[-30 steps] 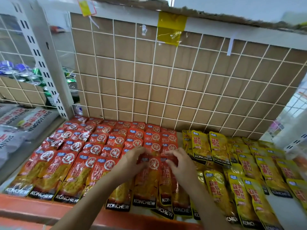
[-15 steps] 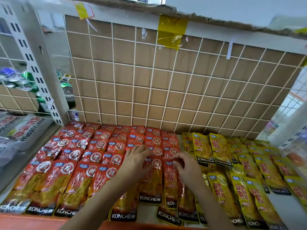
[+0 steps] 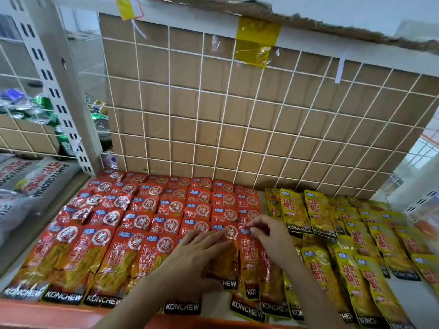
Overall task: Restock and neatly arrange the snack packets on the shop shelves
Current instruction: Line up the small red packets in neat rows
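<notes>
Straightening one red packet (image 3: 248, 256).
My right hand (image 3: 273, 236) pinches its far end; it runs near-far, my left hand (image 3: 197, 254) flat, fingers straight, just left.

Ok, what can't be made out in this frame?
Head view only.
The red packets under the left hand: print covered by it.
The yellow packets: front row cut off by the bottom-right edge.
The cans at left: blurred, partly behind the shelf upright; labels unreadable.

2 blocks, red packets (image 3: 142, 222) and yellow packets (image 3: 356, 245), are covering the shelf (image 3: 413, 302); air above is lying open. Wire grid (image 3: 237, 127) is closing the back, slotted upright (image 3: 59, 91) the left.
</notes>
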Motion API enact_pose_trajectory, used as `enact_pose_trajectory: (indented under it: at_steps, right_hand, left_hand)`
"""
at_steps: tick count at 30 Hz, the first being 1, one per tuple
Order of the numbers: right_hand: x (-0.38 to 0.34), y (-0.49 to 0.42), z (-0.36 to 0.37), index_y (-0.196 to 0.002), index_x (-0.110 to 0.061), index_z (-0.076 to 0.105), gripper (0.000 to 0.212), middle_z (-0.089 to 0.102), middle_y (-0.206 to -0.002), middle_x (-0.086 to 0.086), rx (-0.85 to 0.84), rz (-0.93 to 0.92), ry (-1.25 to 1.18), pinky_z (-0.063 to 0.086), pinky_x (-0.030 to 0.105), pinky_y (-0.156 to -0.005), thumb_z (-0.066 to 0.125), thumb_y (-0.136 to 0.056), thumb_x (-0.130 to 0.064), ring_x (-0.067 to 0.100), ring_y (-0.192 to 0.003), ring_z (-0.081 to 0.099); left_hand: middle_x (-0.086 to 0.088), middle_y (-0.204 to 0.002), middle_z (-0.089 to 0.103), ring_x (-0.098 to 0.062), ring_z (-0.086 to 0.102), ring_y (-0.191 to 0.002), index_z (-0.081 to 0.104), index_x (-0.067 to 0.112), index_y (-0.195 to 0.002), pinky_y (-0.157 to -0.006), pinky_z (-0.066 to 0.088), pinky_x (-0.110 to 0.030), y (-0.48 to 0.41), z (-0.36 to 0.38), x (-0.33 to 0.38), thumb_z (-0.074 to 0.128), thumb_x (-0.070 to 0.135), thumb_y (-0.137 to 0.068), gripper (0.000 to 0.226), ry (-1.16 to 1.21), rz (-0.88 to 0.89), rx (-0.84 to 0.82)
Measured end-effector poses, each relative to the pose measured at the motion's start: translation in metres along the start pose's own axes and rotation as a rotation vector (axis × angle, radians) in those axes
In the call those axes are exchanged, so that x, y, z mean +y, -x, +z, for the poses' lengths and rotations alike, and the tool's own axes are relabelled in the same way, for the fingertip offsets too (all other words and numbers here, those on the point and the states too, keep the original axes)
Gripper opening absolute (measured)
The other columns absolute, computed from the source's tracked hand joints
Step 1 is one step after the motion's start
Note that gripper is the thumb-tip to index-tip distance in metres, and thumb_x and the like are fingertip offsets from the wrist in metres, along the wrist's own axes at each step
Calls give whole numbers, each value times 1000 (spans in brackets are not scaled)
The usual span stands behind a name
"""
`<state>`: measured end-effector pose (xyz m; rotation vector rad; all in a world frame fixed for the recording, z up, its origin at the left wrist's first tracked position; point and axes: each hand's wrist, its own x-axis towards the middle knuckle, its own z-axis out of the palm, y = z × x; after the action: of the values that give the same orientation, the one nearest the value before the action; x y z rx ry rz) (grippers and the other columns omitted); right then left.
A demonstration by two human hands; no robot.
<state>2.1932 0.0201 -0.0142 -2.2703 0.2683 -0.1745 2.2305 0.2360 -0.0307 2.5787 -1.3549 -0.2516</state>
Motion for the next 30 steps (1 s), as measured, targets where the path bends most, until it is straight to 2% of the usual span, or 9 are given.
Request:
enact_pose_trajectory:
  at_steps: [5, 8, 11, 14, 18, 22, 26, 30]
  right_hand:
    - [-6, 1, -2, -78, -31, 56, 22, 59, -93, -14, -12, 2, -81, 44, 15, -71, 56, -91, -13, 1, -91, 54]
    - [-8, 1, -2, -78, -31, 57, 22, 60, -93, -14, -2, 0, -103, 47, 20, -78, 57, -90, -12, 2, -93, 55]
    - [-10, 2, -1, -77, -31, 57, 24, 60, -92, -14, -2, -12, -98, 47, 21, -80, 57, -90, -11, 2, -92, 55]
    - [-12, 3, -1, -78, -30, 57, 23, 59, -91, -15, 3, -18, -103, 45, 15, -74, 56, -90, -10, 0, -90, 55]
    - [-11, 4, -1, -78, -32, 57, 23, 59, -92, -15, 7, -7, -103, 45, 16, -76, 56, -90, -12, 1, -92, 55]
    - [-14, 4, -3, -79, -31, 57, 23, 59, -92, -16, 16, -8, -102, 42, 7, -67, 56, -91, -11, -2, -89, 55]
    - [-20, 6, -6, -79, -30, 58, 26, 60, -91, -14, 44, -66, -173, 44, 8, -70, 57, -89, -6, -5, -87, 56]
    - [-29, 4, -9, -77, -26, 60, 28, 62, -82, -7, 83, -96, -256, 49, 13, -66, 57, -88, -1, -5, -74, 58]
  left_hand:
    - [15, -155, -6, -4, -5, -141, -2, 42, -145, -117, -4, -37, 2, 1, 1, 35, 73, -70, 89, -7, -9, 13]
    - [16, -153, -13, -4, -13, -139, -10, 48, -142, -111, -19, -31, 3, 0, 4, 40, 68, -78, 84, -9, 22, 48]
    - [8, -155, -10, -6, -17, -137, 1, 42, -145, -103, -25, -33, 0, 0, 9, 40, 64, -84, 76, -48, 69, 95]
    - [3, -156, -8, -9, -17, -139, 10, 30, -148, -104, -27, -36, -7, 0, 15, 39, 61, -87, 74, -67, 86, 80]
    - [5, -155, -11, -8, -19, -137, 6, 29, -149, -102, -28, -33, -6, 2, 16, 41, 59, -87, 77, -39, 84, 47]
    - [10, -151, -17, -6, -21, -137, -1, 33, -147, -102, -28, -32, -4, 2, 14, 40, 60, -88, 77, -41, 77, 44]
    - [12, -150, -17, -5, -19, -138, 2, 35, -147, -104, -27, -33, -4, 4, 11, 40, 59, -87, 75, -33, 90, 84]
    - [15, -154, -2, -1, -13, -136, 12, 37, -146, -106, -22, -27, 3, 0, -1, 25, 58, -81, 70, 22, -4, 168]
